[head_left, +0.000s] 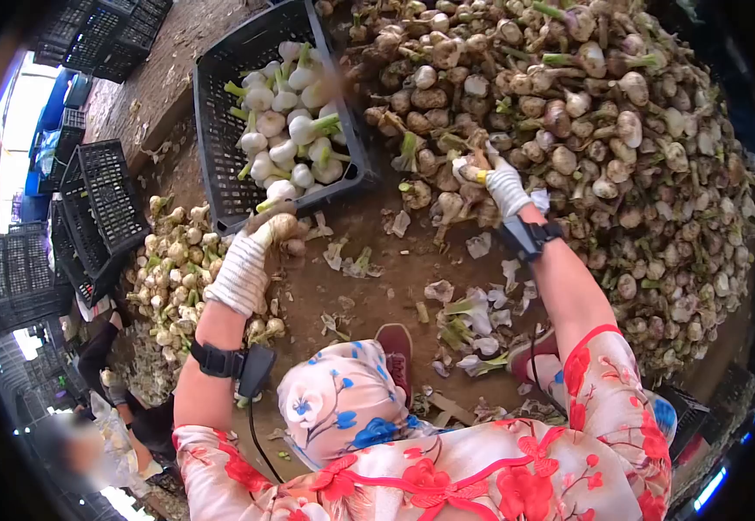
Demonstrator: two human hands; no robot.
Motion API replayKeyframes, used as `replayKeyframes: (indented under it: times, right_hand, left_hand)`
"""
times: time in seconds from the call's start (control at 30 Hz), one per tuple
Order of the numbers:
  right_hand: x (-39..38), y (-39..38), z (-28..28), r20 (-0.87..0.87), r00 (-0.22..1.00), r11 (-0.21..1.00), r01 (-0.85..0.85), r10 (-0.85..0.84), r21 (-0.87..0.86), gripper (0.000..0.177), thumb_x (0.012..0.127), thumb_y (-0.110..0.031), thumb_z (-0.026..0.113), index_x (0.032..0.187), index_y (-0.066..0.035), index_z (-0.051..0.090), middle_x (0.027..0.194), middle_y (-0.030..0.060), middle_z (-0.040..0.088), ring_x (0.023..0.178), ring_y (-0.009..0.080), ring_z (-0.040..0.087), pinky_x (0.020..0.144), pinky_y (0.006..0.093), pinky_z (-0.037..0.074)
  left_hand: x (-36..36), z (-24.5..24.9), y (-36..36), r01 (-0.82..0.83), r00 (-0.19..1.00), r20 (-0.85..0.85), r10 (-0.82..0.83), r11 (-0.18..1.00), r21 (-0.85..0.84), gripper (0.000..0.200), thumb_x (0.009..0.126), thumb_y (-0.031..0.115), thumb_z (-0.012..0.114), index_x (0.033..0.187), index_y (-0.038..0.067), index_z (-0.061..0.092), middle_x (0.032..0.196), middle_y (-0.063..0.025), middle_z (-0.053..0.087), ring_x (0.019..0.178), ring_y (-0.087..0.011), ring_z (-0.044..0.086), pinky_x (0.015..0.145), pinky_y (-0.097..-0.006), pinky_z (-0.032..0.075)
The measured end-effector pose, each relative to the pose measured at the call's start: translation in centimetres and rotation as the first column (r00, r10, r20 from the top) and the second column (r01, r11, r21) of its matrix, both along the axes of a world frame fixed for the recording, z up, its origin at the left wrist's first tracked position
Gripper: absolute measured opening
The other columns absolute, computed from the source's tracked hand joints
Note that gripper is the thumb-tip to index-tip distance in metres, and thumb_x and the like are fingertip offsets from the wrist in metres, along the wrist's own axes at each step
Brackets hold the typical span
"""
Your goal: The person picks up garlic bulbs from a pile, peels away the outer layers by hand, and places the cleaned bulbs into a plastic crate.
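My left hand (260, 247), in a white knitted glove with soiled fingertips, is closed at the near corner of a black plastic crate (208, 156). Whatever its curled fingers hold is hidden. Inside the crate lie several cleaned white garlic bulbs (286, 113) with short green stems. Also gloved, my right hand (495, 178) is at the near edge of a large heap of unpeeled garlic (586, 139). Its fingers are bent together, and a small yellow piece (480, 176) shows at them. I cannot make out what it grips.
Paler garlic bulbs (178, 269) lie piled on the floor at left. Peeled skins and cut stems (473, 317) litter the floor before me. Empty black crates (104, 200) stand farther left. Another person (117, 425) sits at lower left.
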State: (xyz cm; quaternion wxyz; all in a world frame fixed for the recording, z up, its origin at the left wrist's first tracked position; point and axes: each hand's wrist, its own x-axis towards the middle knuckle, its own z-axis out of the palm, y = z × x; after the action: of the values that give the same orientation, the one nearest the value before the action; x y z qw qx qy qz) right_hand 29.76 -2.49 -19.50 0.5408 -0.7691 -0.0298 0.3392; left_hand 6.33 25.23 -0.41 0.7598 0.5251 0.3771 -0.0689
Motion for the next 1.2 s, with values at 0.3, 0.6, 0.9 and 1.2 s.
replayKeyframes:
  times: [0.3, 0.6, 0.9, 1.2]
  right_hand:
    - [-15.5, 1.3, 19.3, -0.192, 0.971, 0.426, 0.114, 0.145, 0.897, 0.057, 0.083, -0.052, 0.044, 0.122, -0.010, 0.041, 0.119, 0.0092, 0.047, 0.111, 0.0261, 0.045, 0.089, 0.0457, 0.041]
    - [-22.7, -8.9, 27.8, 0.080, 0.962, 0.622, 0.104, -0.262, 0.776, 0.034, 0.085, -0.027, 0.056, 0.109, -0.003, 0.054, 0.097, 0.0013, 0.058, 0.084, 0.0073, 0.054, 0.074, 0.0219, 0.045]
    - [-28.1, -18.0, 27.6, 0.077, 0.946, 0.580, 0.129, -0.316, 0.805, 0.035, 0.086, -0.027, 0.055, 0.109, -0.002, 0.051, 0.099, 0.0031, 0.057, 0.088, 0.0098, 0.054, 0.078, 0.0245, 0.045]
    - [-31.8, -22.8, 27.8, 0.165, 0.946, 0.786, 0.125, -0.278, 0.606, 0.025, 0.087, -0.021, 0.053, 0.104, -0.003, 0.054, 0.077, -0.0013, 0.058, 0.055, 0.0034, 0.051, 0.049, 0.0176, 0.043]
  left_hand:
    - [0.0, 8.2, -10.8, 0.396, 0.833, 0.246, -0.496, 0.844, 0.361, 0.088, 0.068, 0.030, 0.073, 0.134, 0.002, 0.021, 0.116, -0.0146, 0.048, 0.108, -0.0202, 0.045, 0.090, -0.0315, 0.039]
    - [-4.0, 12.3, -21.5, -0.138, 0.592, 0.365, -0.719, 0.355, 0.925, 0.078, 0.051, 0.020, 0.084, 0.114, 0.005, 0.041, 0.105, -0.0097, 0.047, 0.095, -0.0206, 0.049, 0.083, -0.0309, 0.044]
    - [-8.1, 10.3, -30.6, -0.164, 0.428, 0.529, -0.733, 0.513, 0.843, 0.078, 0.046, 0.018, 0.085, 0.110, 0.006, 0.043, 0.100, -0.0089, 0.046, 0.089, -0.0215, 0.051, 0.078, -0.0300, 0.046]
    - [-11.0, 9.3, -34.2, 0.326, 0.626, 0.672, -0.396, 0.915, 0.235, 0.049, 0.064, 0.016, 0.073, 0.107, 0.007, 0.051, 0.093, -0.0040, 0.057, 0.083, -0.0143, 0.055, 0.076, -0.0271, 0.047]
